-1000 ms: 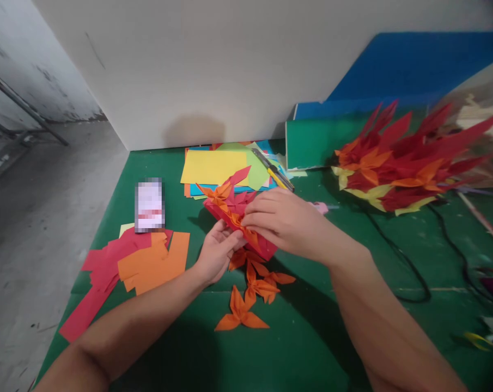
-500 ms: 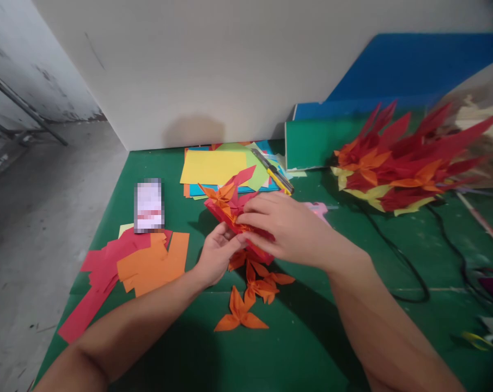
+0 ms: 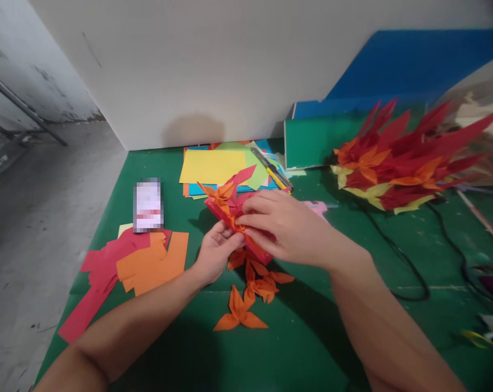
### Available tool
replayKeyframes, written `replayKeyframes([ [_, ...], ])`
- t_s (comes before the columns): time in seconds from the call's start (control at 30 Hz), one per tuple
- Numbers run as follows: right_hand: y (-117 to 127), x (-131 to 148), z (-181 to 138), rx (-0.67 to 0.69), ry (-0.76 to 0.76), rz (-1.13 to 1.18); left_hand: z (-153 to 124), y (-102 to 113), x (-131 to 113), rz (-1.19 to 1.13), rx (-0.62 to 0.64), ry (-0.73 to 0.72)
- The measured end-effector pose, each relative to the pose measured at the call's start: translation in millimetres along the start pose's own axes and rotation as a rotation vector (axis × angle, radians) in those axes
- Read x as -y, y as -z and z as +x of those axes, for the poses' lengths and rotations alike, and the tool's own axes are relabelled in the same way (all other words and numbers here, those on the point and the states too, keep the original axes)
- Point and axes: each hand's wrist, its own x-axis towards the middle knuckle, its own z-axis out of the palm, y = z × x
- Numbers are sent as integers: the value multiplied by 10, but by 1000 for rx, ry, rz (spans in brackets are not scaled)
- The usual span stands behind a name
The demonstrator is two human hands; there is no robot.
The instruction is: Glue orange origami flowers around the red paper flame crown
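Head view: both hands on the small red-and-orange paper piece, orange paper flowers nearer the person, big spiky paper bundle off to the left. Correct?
Wrong side: the head view shows the big spiky paper bundle off to the right. The rest stands: left hand and right hand on the small red-and-orange paper piece, orange paper flowers nearer the person.

Left hand [image 3: 214,253] holding red papercraft [image 3: 262,253], right hand [image 3: 277,226] seemingly pinching it, paper flowers [image 3: 239,316] nearby

Orange paper flowers [image 3: 253,286] obstruct; nearer tabletop [image 3: 287,356] allows passage.

Smooth, matt paper flowers [image 3: 238,314]
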Motion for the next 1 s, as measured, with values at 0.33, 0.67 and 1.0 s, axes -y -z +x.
replayKeyframes([
  [0.33, 19, 25, 13, 26, -1, 62, 3, 15, 5, -14, 4, 0],
  [0.67, 74, -65, -64, -46, 38, 35, 19, 38, 0, 6, 31, -37],
  [1.0, 36, -126, -53, -93, 89, -127, 29, 86, 58, 23, 63, -25],
])
